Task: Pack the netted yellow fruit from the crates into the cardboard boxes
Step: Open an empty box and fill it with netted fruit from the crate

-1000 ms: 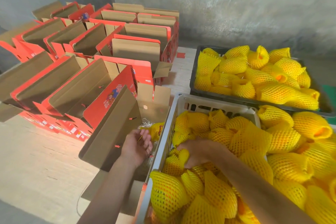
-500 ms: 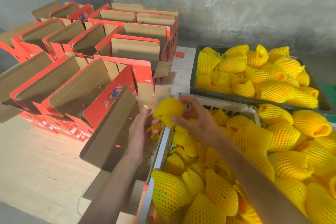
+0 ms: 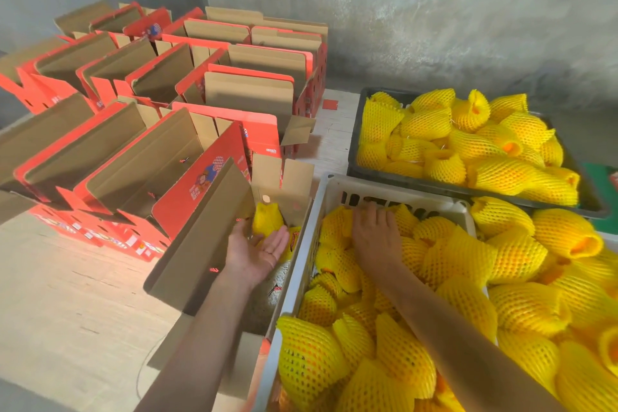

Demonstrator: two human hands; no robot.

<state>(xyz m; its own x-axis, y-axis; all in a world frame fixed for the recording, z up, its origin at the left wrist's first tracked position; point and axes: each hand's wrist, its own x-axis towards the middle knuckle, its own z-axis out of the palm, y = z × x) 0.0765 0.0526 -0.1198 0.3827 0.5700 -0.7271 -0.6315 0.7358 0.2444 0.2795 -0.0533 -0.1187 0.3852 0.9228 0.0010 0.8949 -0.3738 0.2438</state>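
While the left hand (image 3: 259, 249) lies palm-up inside the nearest box (image 3: 200, 237), its fingers are relaxed and spread, holding nothing; a netted fruit (image 3: 266, 219) sits just beyond the fingertips at the far end of that box, touching or nearly touching them, with a second yellow piece partly hidden beneath the palm. Pale shredded filling (image 3: 277, 284) shows in the box bottom near the wrist. The right hand (image 3: 376, 234) reaches into the white crate (image 3: 337, 191), palm down, fingers straight and slightly apart, resting on the fruit piled at the crate's far end; whether the fingertips grip anything cannot be told. That crate stands just beside the box and is heaped with fruit in yellow foam netting. Behind it a dark crate (image 3: 357, 164) holds more of the same, and further netted fruit (image 3: 565, 237) lies at the right edge. Rows of open red-and-brown boxes (image 3: 160, 84) with their flaps raised stand to the left on a pale wooden surface (image 3: 67, 294), against a grey concrete wall (image 3: 434, 10). A small red scrap (image 3: 330, 104) lies on the surface between the boxes and the dark crate.
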